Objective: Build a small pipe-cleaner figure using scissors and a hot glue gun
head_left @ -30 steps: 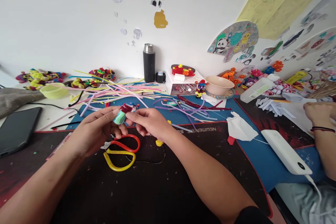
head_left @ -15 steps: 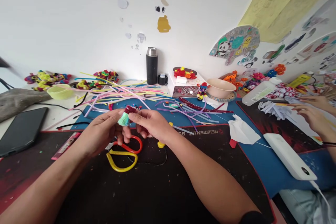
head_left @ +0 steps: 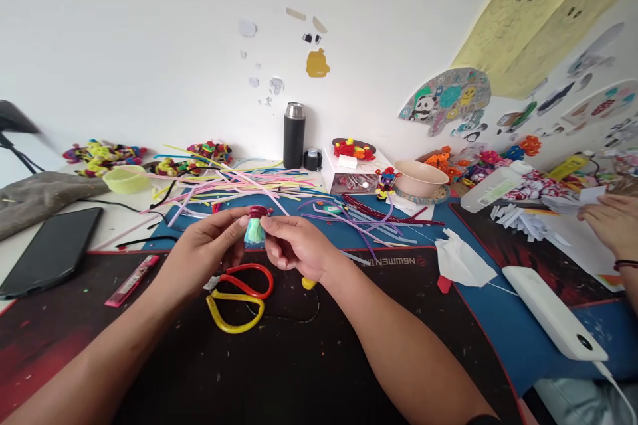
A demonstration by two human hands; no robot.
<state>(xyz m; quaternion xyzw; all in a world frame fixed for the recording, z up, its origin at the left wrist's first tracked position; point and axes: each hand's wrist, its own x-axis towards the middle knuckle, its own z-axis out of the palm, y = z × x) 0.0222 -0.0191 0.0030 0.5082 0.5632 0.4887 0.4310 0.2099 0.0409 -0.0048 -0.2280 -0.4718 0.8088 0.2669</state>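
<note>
A small fuzzy piece (head_left: 255, 228), dark red on top and mint green to blue below, is held upright between both hands over the black mat. My left hand (head_left: 212, 242) pinches its left side with thumb and fingers. On its right side my right hand (head_left: 294, 242) grips it the same way, fingers curled. Scissors with one red and one yellow handle (head_left: 236, 329) lie on the mat just below the hands; their blades are mostly hidden. A yellow bit (head_left: 309, 283) rests under my right hand.
Loose pipe cleaners (head_left: 249, 182) spread behind the hands. A black bottle (head_left: 294, 139) stands by the wall. The phone (head_left: 52, 249) lies left, a white power bank (head_left: 553, 312) right. Another person's hand (head_left: 608, 222) works with paper strips at the right edge.
The fuzzy piece has turned from tilted to upright, showing more of its green part. The view has shifted slightly. At the right, the other person's hands have moved and hold white paper.
</note>
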